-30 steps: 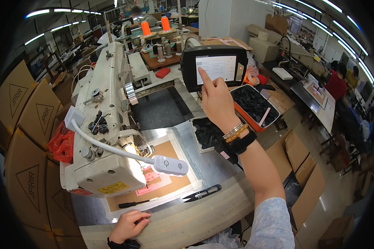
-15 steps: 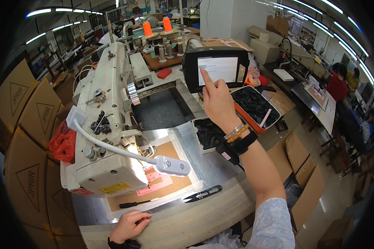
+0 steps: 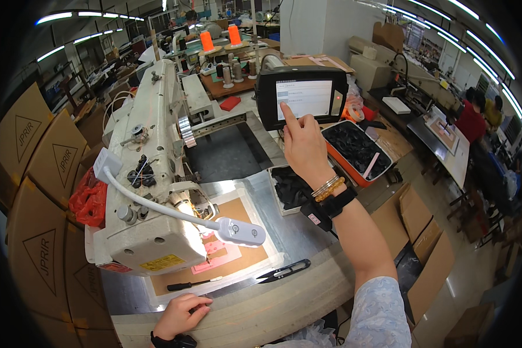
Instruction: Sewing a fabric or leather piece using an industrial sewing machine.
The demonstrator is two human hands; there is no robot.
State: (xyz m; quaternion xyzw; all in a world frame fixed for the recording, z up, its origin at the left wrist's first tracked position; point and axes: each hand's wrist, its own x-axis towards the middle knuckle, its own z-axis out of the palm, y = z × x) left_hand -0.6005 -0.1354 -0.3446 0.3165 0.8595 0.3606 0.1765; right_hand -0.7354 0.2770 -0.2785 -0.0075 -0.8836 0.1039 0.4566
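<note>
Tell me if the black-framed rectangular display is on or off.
On: the black-framed rectangular display glows with a pale page of rows, and the bare right hand points at it.

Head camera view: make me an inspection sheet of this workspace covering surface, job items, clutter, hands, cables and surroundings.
Surface: metal work table, with a pale front edge.
Job items: control panel, screen lit; sewing machine; pink piece on a brown sheet at the machine's head.
Clutter: black snips and a black-handled tool near the front; dark pieces in an orange-rimmed bin.
Hands: right hand points at the screen, contact uncertain; left hand rests by the front edge, nothing seen in its fingers.
Cables: white flexible neck carries a lamp; power cord not made out.
Surroundings: cartons left; people far right.
</note>
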